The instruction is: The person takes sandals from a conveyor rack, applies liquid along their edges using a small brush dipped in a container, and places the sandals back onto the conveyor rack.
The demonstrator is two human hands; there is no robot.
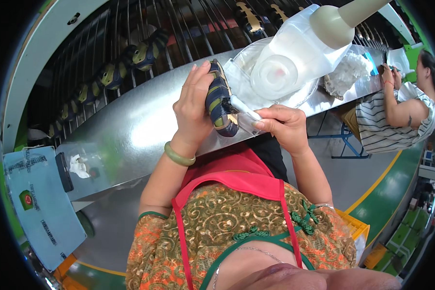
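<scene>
My left hand (pixel 193 101), with a green bangle at its wrist, is closed round a navy and olive shoe (pixel 216 108) above the metal ledge. The shoe is held on its side, its pale-edged underside turned to the right. My right hand (pixel 286 126) pinches a white-handled brush (pixel 245 107). Its dark tip touches the pale edge of the shoe. Just beyond my right hand stands a large translucent bottle (pixel 295 53) with a beige end, in a round dish lined with clear plastic (pixel 249 55). The contents of the bottle are hard to make out.
Behind the metal ledge (pixel 130 113) runs a rack of rods carrying several similar shoes (pixel 113 72). White fluffy material (pixel 349 72) lies to the right. At the left are crumpled tissue (pixel 79 166), a dark flat object (pixel 64 171) and a blue box (pixel 41 203). A co-worker (pixel 396 106) sits at the right.
</scene>
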